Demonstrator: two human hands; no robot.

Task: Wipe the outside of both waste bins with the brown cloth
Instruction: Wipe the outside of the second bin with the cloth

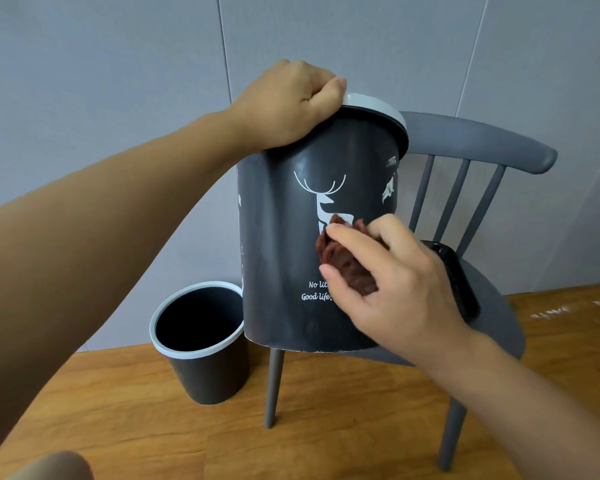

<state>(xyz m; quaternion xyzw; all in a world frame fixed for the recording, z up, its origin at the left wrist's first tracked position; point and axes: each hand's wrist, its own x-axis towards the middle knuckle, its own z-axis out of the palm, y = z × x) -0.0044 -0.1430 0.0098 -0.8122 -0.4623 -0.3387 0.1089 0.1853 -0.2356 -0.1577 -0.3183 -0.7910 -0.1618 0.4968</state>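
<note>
Two smooth round bins (291, 244), nubbly cloth (343, 265)

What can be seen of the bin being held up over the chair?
The held bin is dark grey with a pale rim, looks like plastic, and bears a white deer drawing and white lettering, partly covered. It is tilted, its base above the chair; contact there cannot be told. The left hand grips its rim, and the right hand presses the brown cloth against its side over the print.
</note>
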